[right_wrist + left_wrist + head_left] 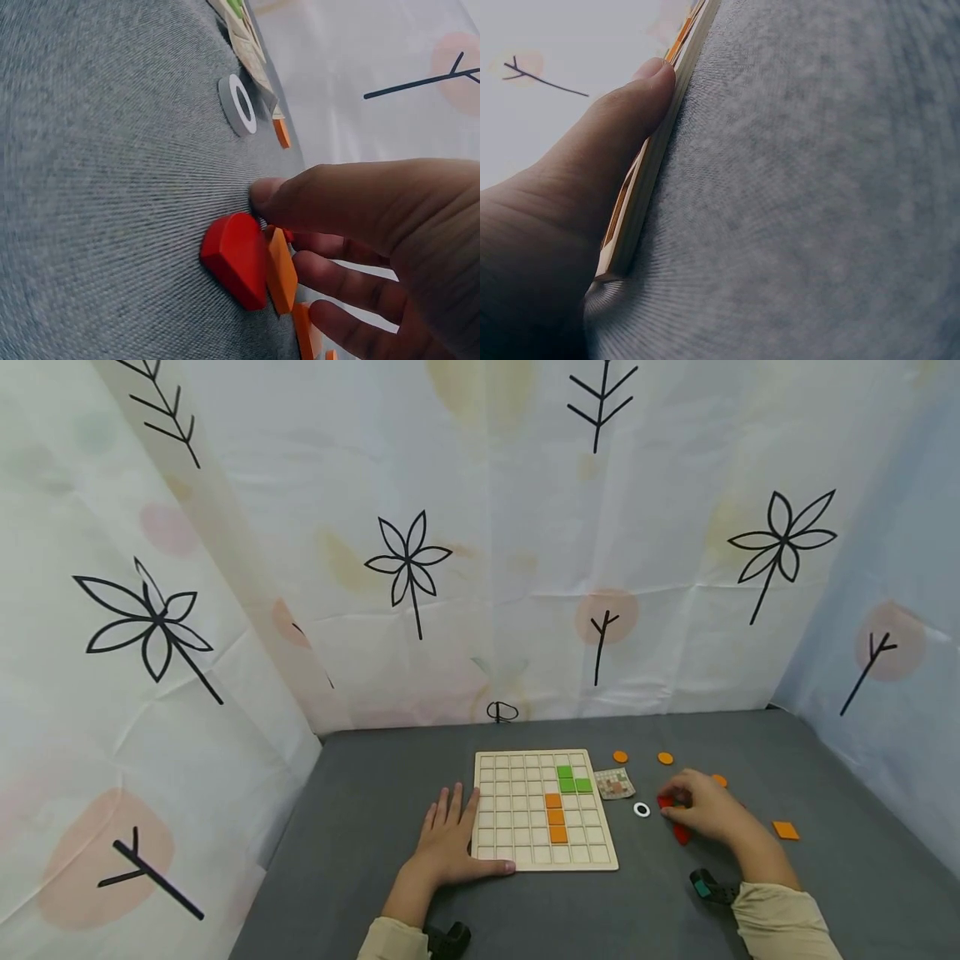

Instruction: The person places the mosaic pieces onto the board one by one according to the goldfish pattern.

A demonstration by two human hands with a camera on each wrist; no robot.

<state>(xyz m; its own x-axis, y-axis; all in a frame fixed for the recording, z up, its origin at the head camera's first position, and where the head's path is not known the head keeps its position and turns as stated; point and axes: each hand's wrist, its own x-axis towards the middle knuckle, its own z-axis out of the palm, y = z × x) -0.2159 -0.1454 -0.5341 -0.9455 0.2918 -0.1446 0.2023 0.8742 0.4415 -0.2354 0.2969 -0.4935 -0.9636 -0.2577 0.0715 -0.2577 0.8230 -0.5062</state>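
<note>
1. A flat board point(519, 817) with lots of little squares lies on the grey bench point(360, 802), between the two hands.
2. The left hand point(447, 850) is spread wide with straight fingers. The pointing finger touches the left side of the board, and the thumb rests on the near edge. It does not grip anything.
3. The right hand point(701, 806) has its fingers bent. The thumb and fingers pinch a red piece point(664, 801), with just a small gap between them. The hand hides most of that piece.
4. Another red piece point(236, 259) lies on the bench right by the right hand. It is round at one end.
5. On the board, three green squares point(567, 785) make a corner shape near the top right. Three orange squares point(556, 817) make a line just below and to the left.
6. A small card point(615, 783) lies just beside the board's right edge. A white ring point(635, 811) sits between the card and the right hand.
7. Orange round pieces point(665, 758) lie past the right hand, and an orange diamond point(786, 831) lies to its right.
8. Behind is a pale curtain point(517, 635) with black leaves and twigs.
</note>
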